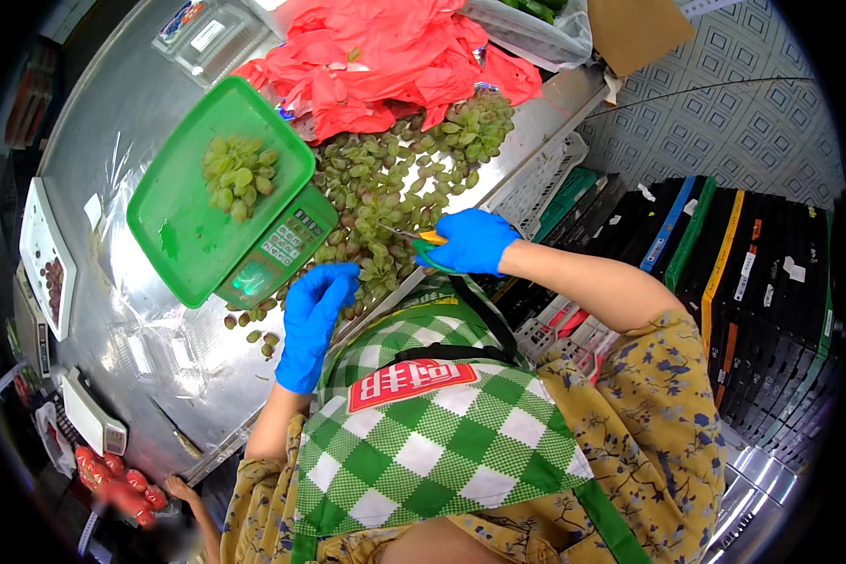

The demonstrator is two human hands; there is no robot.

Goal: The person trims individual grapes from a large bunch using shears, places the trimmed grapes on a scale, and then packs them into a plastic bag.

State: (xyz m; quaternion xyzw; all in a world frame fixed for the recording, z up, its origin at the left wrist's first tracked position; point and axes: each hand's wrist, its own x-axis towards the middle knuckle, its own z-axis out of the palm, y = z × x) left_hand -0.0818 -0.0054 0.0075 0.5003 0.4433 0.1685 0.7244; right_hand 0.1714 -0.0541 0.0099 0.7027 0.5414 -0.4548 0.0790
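My right hand (474, 241), in a blue glove, holds scissors (426, 238) with yellow and green handles, their blades pointing left over loose green-and-reddish grapes (377, 204). My left hand (315, 321), also gloved in blue, is beside the near edge of the grape pile, its fingers curled; whether it holds anything small cannot be seen. A green digital scale (282, 247) stands beyond my left hand. On its green tray (169, 233) lies a bunch of grapes (238, 176). A fuller bunch (476, 127) rests at the far right of the pile.
Crumpled red plastic (388, 63) lies behind the grapes on the metal table (240, 384). Clear clamshell boxes (211, 39) stand at the back left. A knife (176, 430) lies near the table's left end, by another person's hand (178, 488). Stacked black crates (768, 282) stand at right.
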